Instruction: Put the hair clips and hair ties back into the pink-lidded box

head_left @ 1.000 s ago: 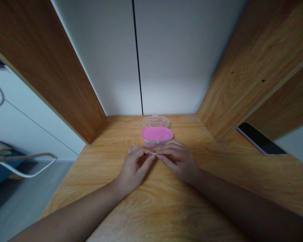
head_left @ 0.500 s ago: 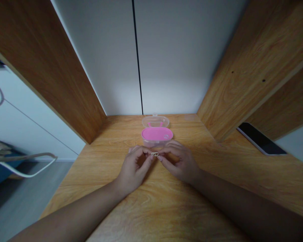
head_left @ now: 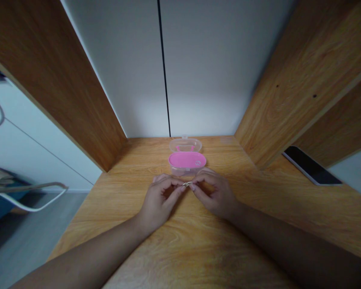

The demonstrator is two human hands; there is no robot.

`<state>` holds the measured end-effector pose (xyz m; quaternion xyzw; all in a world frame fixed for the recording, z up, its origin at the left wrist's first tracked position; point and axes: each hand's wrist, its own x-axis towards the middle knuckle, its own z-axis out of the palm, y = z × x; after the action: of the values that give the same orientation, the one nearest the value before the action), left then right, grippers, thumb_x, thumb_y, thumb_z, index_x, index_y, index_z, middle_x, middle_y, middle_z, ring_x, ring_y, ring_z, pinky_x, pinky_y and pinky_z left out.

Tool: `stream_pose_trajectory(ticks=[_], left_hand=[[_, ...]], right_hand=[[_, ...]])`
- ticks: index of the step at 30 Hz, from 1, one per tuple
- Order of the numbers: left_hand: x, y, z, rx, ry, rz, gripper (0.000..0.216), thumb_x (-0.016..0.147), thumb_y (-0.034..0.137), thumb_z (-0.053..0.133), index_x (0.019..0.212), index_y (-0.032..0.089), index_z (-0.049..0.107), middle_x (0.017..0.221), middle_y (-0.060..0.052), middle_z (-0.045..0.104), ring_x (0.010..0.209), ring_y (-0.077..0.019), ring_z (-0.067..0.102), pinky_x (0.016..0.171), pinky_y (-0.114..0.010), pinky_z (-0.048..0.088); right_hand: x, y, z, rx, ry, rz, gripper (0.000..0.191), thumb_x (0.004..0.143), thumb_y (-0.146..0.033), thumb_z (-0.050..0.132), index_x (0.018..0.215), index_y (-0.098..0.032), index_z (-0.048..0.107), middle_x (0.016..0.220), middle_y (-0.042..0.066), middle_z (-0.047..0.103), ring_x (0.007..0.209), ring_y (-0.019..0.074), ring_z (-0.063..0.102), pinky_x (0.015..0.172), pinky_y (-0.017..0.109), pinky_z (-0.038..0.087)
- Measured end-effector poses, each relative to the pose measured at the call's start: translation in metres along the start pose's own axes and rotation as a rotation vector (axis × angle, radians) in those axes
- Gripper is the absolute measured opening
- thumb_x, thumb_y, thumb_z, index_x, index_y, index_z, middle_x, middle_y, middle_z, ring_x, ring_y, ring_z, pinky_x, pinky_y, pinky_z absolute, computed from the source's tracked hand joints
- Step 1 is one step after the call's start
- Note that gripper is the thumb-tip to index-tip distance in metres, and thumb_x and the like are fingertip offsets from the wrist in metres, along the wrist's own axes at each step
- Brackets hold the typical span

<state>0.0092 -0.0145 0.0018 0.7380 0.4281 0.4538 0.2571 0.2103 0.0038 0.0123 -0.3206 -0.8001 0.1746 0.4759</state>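
Between my two hands are small pale metal rings (head_left: 187,184) that seem to overlap or be linked; which, I cannot tell at this size. My left hand (head_left: 161,198) pinches their left side between thumb and forefinger. On the right side, the thumb and forefinger of my right hand (head_left: 215,194) are closed on them too. Just beyond my fingertips stands an oval clear plastic case (head_left: 180,171) with its lid (head_left: 195,145) tipped back. A flat pink surface (head_left: 182,159) fills its top, and a small silvery ring-shaped item (head_left: 198,163) lies at its right end.
The wooden tabletop (head_left: 168,257) runs between a wooden panel on the left (head_left: 78,92) and another on the right (head_left: 273,104). White panels (head_left: 204,80) close off the back. A dark-screened phone (head_left: 309,166) lies at the right.
The rings have turned between my fingers and now show more edge-on, slightly further right. My right fingertips have shifted a little to the right; the case has not moved.
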Motion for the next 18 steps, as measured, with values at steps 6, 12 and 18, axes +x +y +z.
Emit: stream_pose_trajectory(ticks=[6,12,18], left_hand=[[0.0003,0.0009,-0.0003,-0.018,-0.009,0.004,0.011,0.091,0.032,0.067,0.092,0.025,0.075,0.092,-0.004,0.075,0.089,-0.0195,0.065,0.087,-0.037,0.045],[-0.0003,-0.0012,-0.0001,0.002,0.022,0.005,0.011,0.09,0.033,0.068,0.092,0.026,0.077,0.089,-0.004,0.075,0.087,-0.0202,0.065,0.085,-0.037,0.046],[0.0,-0.0022,-0.0019,-0.008,0.098,-0.029,0.015,0.093,0.033,0.064,0.092,0.024,0.076,0.086,-0.004,0.074,0.085,-0.0189,0.063,0.085,-0.036,0.044]], right_hand=[[0.0,0.001,-0.0004,0.014,0.054,0.067,0.01,0.089,-0.019,0.063,0.079,-0.022,0.063,0.072,0.0,0.066,0.068,0.0152,0.062,0.065,0.03,0.049],[-0.0012,0.0018,-0.0003,0.019,0.089,0.078,0.01,0.09,-0.021,0.062,0.081,-0.023,0.063,0.073,0.0,0.067,0.067,0.015,0.063,0.063,0.029,0.05],[-0.0046,0.0047,-0.0003,0.058,0.137,0.1,0.007,0.09,-0.021,0.062,0.083,-0.023,0.063,0.074,0.0,0.065,0.068,0.0149,0.061,0.066,0.029,0.049]])
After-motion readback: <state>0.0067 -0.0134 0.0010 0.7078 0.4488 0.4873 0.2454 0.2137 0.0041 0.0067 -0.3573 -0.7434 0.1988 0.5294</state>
